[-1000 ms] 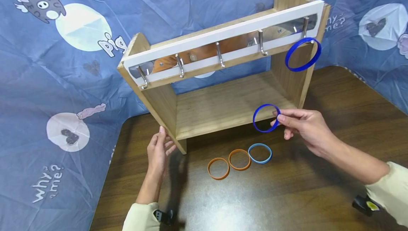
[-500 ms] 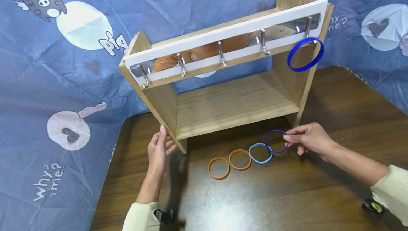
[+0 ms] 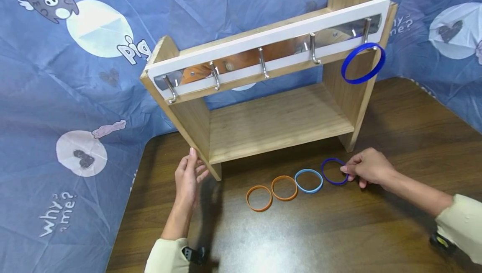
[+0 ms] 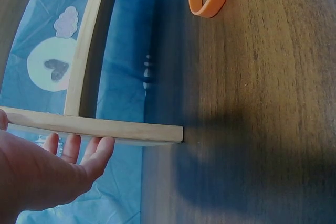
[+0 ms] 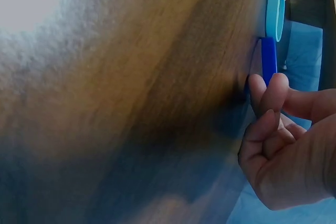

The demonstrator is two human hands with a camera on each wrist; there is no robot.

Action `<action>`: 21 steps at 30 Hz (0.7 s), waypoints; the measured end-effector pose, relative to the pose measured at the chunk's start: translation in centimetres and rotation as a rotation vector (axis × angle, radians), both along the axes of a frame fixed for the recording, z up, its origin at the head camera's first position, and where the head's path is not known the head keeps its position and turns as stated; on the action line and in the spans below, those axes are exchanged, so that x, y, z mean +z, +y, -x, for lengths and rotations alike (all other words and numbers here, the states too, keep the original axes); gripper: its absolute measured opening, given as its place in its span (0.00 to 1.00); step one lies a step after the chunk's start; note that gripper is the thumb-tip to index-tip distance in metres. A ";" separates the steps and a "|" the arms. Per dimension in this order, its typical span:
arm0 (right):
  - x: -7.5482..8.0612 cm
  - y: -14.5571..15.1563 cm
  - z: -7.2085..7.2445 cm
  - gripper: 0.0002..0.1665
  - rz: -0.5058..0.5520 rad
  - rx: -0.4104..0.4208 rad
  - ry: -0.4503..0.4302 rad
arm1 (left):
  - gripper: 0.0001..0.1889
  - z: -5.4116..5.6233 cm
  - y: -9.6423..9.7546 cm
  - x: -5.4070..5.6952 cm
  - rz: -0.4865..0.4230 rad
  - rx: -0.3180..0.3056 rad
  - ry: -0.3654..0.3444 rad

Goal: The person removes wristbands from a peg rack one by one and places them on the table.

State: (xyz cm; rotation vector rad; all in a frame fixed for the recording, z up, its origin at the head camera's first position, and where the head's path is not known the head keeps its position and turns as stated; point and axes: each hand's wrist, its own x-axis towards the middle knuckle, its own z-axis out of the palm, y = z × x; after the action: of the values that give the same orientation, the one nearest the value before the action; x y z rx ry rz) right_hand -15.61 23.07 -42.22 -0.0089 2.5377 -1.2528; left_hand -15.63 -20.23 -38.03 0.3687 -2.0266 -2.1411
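Note:
My right hand (image 3: 369, 167) pinches a dark blue wristband (image 3: 326, 176) between thumb and fingers, low at the table in front of the wooden shelf rack (image 3: 278, 118). In the right wrist view the dark blue wristband (image 5: 269, 59) stands edge-on at the fingertips, beside a light blue wristband (image 5: 272, 14). Left of it in the head view lie the light blue wristband (image 3: 309, 191) and two orange wristbands (image 3: 285, 199), in a row. My left hand (image 3: 187, 181) holds the rack's left side panel, thumb on its front edge, fingers along the outer face (image 4: 79, 156).
Metal hooks (image 3: 262, 63) line a white rail (image 3: 241, 51) across the rack's top. Another blue wristband (image 3: 363, 79) hangs from the rightmost hook. A blue patterned cloth (image 3: 94, 105) stands behind the brown table (image 3: 301, 235).
My right hand has lowered the dark blue wristband from in front of the rack's shelf down to the table, right of the light blue one. The left hand has kept its place.

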 end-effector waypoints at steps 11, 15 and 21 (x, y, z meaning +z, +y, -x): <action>0.4 0.5 0.1 0.14 -0.107 -0.001 0.058 | 0.23 0.0 0.1 0.0 0.001 0.008 -0.001; 1.2 0.9 0.3 0.16 -0.080 -0.023 0.095 | 0.24 -0.1 0.1 0.1 0.001 0.008 -0.002; 2.9 0.7 0.4 0.22 0.048 -0.074 0.109 | 0.24 -0.1 0.2 0.1 0.000 0.016 -0.004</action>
State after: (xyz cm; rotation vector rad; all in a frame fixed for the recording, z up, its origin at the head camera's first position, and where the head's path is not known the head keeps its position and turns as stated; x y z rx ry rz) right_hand -16.01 23.75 -39.30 0.0064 2.6209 -1.3770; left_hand -15.56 -20.05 -37.92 0.3874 -2.0187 -2.1333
